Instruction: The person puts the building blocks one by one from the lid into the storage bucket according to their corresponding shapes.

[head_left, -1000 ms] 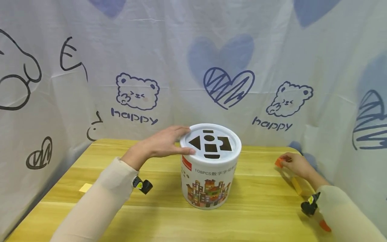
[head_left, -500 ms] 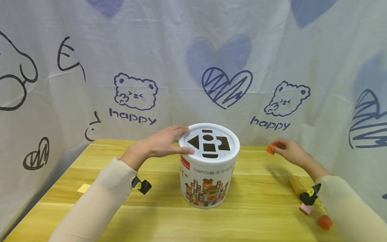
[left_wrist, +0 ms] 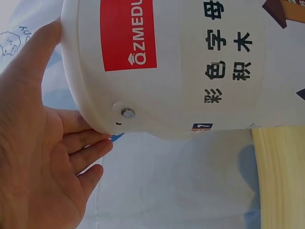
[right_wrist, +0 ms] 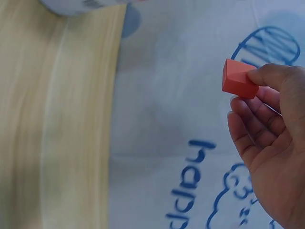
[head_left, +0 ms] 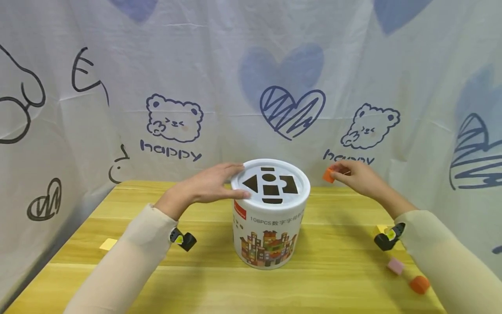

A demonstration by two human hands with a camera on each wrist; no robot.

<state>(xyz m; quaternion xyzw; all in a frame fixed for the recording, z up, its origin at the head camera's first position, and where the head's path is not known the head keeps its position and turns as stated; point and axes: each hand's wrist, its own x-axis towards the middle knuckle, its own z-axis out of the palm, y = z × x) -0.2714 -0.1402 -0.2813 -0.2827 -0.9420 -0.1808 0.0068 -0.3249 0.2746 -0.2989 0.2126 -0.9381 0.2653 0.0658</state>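
A white bucket (head_left: 268,233) with a printed block castle stands upright on the table. Its white lid (head_left: 293,171) has several dark shaped cutouts, among them a triangle, a circle and a square. My left hand (head_left: 208,183) rests on the lid's left edge, thumb on the near side and fingers at the far side. In the left wrist view, that hand's fingers touch the bucket's rim (left_wrist: 71,71). Right of the bucket, raised above the table, my right hand (head_left: 354,174) pinches an orange block (right_wrist: 239,80) between thumb and fingers.
On the right of the wooden table (head_left: 333,279) lie a pink block (head_left: 395,266), a rounded orange block (head_left: 419,284) and a yellow block (head_left: 381,230), partly hidden by the right wrist camera. A pale yellow piece (head_left: 108,244) lies at left. A printed curtain (head_left: 227,87) hangs behind.
My right hand has lifted the orange block and carried it leftward toward the bucket. The pink and rounded orange blocks have come into fuller view. My left hand stays on the lid.
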